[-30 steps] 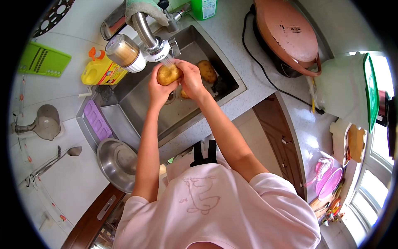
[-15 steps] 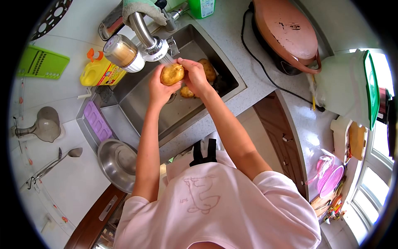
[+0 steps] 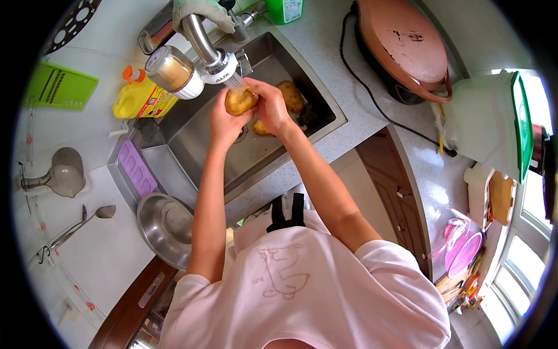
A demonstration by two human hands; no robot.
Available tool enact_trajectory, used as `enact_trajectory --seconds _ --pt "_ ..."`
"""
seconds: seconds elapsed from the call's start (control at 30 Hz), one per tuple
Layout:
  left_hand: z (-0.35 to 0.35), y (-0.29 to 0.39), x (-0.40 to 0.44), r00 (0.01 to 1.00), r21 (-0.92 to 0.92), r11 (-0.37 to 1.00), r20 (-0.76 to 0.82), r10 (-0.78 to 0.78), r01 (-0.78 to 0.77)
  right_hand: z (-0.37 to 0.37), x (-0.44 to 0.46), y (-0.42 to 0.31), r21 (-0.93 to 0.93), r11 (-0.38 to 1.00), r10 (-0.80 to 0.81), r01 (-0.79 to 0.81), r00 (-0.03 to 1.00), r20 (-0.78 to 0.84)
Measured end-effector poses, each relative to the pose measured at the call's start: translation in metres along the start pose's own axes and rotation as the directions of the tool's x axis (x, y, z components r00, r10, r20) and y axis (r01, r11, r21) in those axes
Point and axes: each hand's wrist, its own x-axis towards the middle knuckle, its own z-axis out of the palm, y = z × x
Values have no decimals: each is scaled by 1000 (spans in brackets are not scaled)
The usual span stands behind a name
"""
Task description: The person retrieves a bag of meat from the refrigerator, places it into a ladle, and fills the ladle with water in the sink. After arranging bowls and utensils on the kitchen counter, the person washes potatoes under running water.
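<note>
Under the running faucet (image 3: 216, 67) with its AUX filter, a potato (image 3: 241, 102) is held between my two hands. My left hand (image 3: 224, 123) cups it from the left and below, fingers wrapped round it. My right hand (image 3: 271, 107) grips its right side, with the fingertips near the water stream. Beneath and to the right, another potato (image 3: 290, 97) lies in the steel sink (image 3: 200, 148). A smaller potato piece (image 3: 261, 128) shows in the sink, partly hidden by my right hand. Dark scraps lie near the sink's right corner.
Left of the sink stand a yellow detergent bottle (image 3: 142, 100) and a metal basin (image 3: 165, 227). A purple tray (image 3: 137, 168) rests at the sink's left edge. On the right counter sits an orange electric pan (image 3: 401, 43) with a black cord (image 3: 366, 87).
The potato has turned slightly in my hands and stays under the water. My fingers have shifted a little on it.
</note>
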Motion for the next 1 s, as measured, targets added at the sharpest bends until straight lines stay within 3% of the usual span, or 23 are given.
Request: enact_trajectory --seconds 0.03,0.13,0.23,0.43,0.53,0.63,0.73,0.83,0.93,1.0 --pt "0 2 1 998 20 998 5 -58 58 1 0 -1 -28 1000 -11 11 1000 0" --pt "-1 4 3 1000 64 998 16 -7 6 0 2 6 -334 939 -106 86 993 -44" --pt "-1 5 1 998 96 994 -24 50 -47 -2 4 8 -421 887 -198 188 980 19" --pt "-4 10 5 949 407 877 -64 307 -256 -6 16 -4 -616 765 -181 187 981 74" --pt "-6 11 6 979 516 841 -19 202 -163 -10 27 -2 -693 707 -164 140 986 32" --pt "-7 11 5 982 504 850 -19 189 -154 -14 31 2 -749 646 -205 146 979 14" --pt "-11 12 8 976 456 866 36 215 -208 -20 27 4 -628 772 -133 99 991 -8" --pt "-18 13 16 958 366 886 148 247 -285 -24 19 -3 -280 958 68 -64 998 6" --pt "-24 38 15 946 163 970 244 -214 178 -17 12 -5 -457 888 7 43 994 108" --pt "-21 31 13 958 54 991 256 -130 120 -16 15 2 -353 935 -33 26 999 -16"
